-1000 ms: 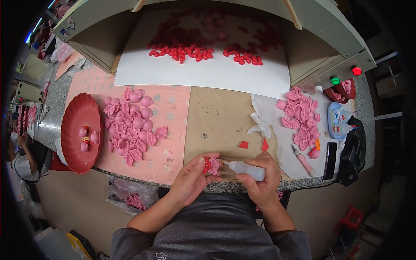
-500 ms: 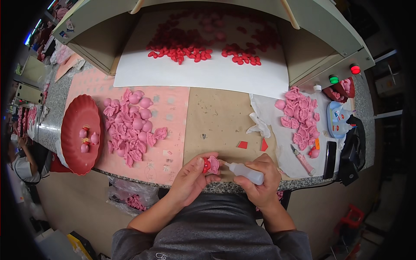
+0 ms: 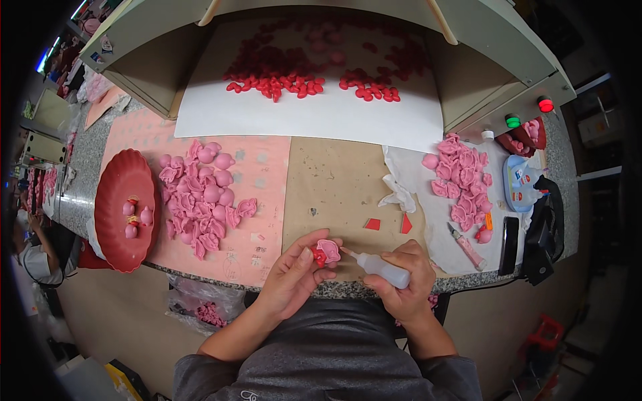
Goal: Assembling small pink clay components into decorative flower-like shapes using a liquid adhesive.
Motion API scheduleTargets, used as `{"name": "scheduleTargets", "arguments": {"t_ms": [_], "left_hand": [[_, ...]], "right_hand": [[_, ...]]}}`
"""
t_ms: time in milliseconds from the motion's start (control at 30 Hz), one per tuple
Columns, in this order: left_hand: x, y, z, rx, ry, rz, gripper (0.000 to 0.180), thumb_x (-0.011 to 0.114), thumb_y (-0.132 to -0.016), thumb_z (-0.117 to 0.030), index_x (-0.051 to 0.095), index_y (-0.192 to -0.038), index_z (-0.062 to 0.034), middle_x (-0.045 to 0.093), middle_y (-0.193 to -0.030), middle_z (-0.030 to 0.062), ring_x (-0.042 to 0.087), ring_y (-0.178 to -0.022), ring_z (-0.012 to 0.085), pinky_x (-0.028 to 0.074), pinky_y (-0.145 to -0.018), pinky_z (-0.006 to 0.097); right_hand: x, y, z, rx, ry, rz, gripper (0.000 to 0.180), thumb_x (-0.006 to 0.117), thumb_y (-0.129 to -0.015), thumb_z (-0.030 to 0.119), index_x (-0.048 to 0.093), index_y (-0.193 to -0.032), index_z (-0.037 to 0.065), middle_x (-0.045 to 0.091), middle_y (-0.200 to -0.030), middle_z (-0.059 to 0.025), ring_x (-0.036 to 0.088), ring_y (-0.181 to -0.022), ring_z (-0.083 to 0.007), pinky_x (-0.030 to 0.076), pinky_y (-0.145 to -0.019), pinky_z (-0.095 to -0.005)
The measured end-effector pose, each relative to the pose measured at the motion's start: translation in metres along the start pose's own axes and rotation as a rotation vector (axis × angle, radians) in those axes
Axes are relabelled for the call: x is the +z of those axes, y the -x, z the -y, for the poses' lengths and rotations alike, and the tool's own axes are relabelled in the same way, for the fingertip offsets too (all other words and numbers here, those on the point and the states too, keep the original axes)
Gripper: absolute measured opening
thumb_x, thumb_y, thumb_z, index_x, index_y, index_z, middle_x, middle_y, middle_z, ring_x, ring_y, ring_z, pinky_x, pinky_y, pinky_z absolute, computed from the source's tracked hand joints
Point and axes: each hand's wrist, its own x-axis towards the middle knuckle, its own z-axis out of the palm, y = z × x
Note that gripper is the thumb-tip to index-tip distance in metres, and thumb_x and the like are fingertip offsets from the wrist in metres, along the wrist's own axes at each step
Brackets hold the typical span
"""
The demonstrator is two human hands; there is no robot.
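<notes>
Cloth of a dark grey shirt (image 3: 328, 354) fills the near edge, between two bare forearms (image 3: 242, 325); just beyond it the left hand (image 3: 292, 273) is half curled, thumb and fingers closed in a pinch on a small ruffled pink piece (image 3: 328, 250) with a rounded red part (image 3: 319, 258); the piece is held up in front of the body, by the near edge of the speckled grey bench (image 3: 348, 289); opposite, the right hand (image 3: 409, 274) has its fingers wrapped round a translucent squeeze bottle (image 3: 384, 269), tilted so that its thin nozzle (image 3: 352, 254) points at the pink piece; whether the tip touches it, I cannot tell; past the hands, brown paper (image 3: 334, 180) bears two red scraps (image 3: 372, 224) and crumpled white tissue (image 3: 399, 194); at left, a heap of ruffled and round pink pieces (image 3: 200, 194) lies on a pink sheet (image 3: 264, 160), beside a scalloped red tray (image 3: 110, 224); at right, a pink tube (image 3: 470, 249) and a black slab (image 3: 509, 244) lie near another pink heap (image 3: 461, 177); farthest off, many red pieces (image 3: 277, 85) spread over a white sheet (image 3: 307, 121) inside a pale cabinet (image 3: 508, 40), whose front carries a green button (image 3: 513, 122) and a red button (image 3: 546, 105).
</notes>
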Motion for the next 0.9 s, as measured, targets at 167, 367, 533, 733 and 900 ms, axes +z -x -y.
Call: {"name": "scheduleTargets", "arguments": {"t_ms": [167,367,533,733,900], "left_hand": [[0.0029,0.0023,-0.0040,-0.001,0.003,0.017,0.046,0.045,-0.094,-0.019,0.031,-0.135,-0.0058,0.040,-0.134,0.0125,0.048,-0.113,0.0200,0.041,-0.095,0.034],[0.0050,0.0020,-0.0057,0.024,0.007,0.050,0.047,0.041,-0.095,-0.013,0.025,-0.138,-0.0067,0.034,-0.139,0.0119,0.041,-0.123,0.0228,0.032,-0.104,0.038],[0.0049,0.0029,-0.0052,0.030,0.008,0.049,0.047,0.040,-0.095,-0.011,0.024,-0.139,-0.0069,0.034,-0.139,0.0114,0.040,-0.124,0.0240,0.031,-0.105,0.039],[0.0063,0.0027,-0.0050,0.026,0.016,0.029,0.048,0.041,-0.095,-0.011,0.024,-0.139,-0.0075,0.033,-0.139,0.0109,0.040,-0.124,0.0238,0.031,-0.105,0.039],[0.0067,0.0034,-0.0059,0.029,0.022,0.025,0.048,0.042,-0.094,-0.011,0.024,-0.139,-0.0084,0.034,-0.139,0.0104,0.041,-0.123,0.0237,0.031,-0.105,0.039]], "right_hand": [[-0.0011,0.0004,-0.0005,-0.019,0.009,-0.002,0.043,0.078,-0.069,0.027,0.053,-0.095,0.003,0.058,-0.077,-0.0081,0.052,-0.064,-0.0212,0.042,-0.057,-0.0305],[-0.0012,0.0005,-0.0015,-0.037,0.025,-0.004,0.043,0.078,-0.068,0.026,0.053,-0.095,0.003,0.058,-0.078,-0.0085,0.052,-0.065,-0.0219,0.042,-0.057,-0.0309],[-0.0020,0.0005,-0.0039,-0.032,0.021,-0.050,0.045,0.083,-0.059,0.022,0.059,-0.091,0.003,0.055,-0.074,-0.0086,0.049,-0.060,-0.0222,0.041,-0.051,-0.0296],[-0.0015,0.0012,-0.0037,-0.011,-0.022,-0.071,0.045,0.083,-0.060,0.022,0.058,-0.092,0.003,0.054,-0.073,-0.0091,0.050,-0.059,-0.0217,0.041,-0.050,-0.0293],[-0.0019,0.0008,-0.0038,-0.011,-0.026,-0.059,0.046,0.083,-0.060,0.022,0.057,-0.093,0.003,0.055,-0.075,-0.0095,0.051,-0.060,-0.0219,0.041,-0.051,-0.0292]]}}
